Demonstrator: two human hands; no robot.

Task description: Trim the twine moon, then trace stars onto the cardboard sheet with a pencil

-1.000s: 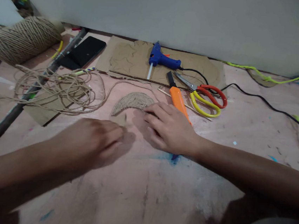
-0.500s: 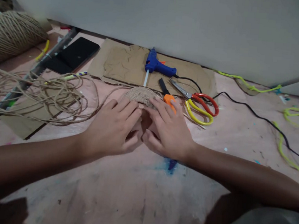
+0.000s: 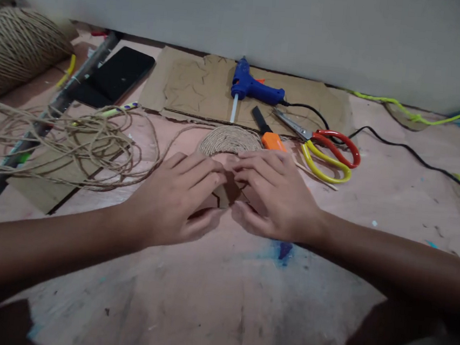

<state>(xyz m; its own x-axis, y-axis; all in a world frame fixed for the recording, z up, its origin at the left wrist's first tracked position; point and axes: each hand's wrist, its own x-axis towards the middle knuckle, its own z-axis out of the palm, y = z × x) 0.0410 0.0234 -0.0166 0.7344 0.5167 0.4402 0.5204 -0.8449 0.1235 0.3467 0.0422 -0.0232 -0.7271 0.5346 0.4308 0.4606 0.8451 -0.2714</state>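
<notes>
My left hand [image 3: 179,197] and my right hand [image 3: 276,196] rest side by side on a flat cardboard piece [image 3: 223,193], fingers pressing down on it. The far part of that piece is covered with coiled jute twine [image 3: 229,139], which shows just beyond my fingertips. A strand of twine runs from the coil to a loose tangle of twine [image 3: 70,138] on the left. Most of the cardboard piece is hidden under my hands.
A blue glue gun [image 3: 252,90] lies on a cardboard sheet [image 3: 189,87] at the back. An orange cutter [image 3: 268,133] and red-and-yellow scissors [image 3: 325,149] lie right of the coil. A twine spool [image 3: 16,49], black phone [image 3: 115,77] and dark rod [image 3: 34,132] sit left.
My left hand came in from the left and settled on the cardboard piece beside my right hand. The twine-covered piece sits slightly nearer the cardboard sheet.
</notes>
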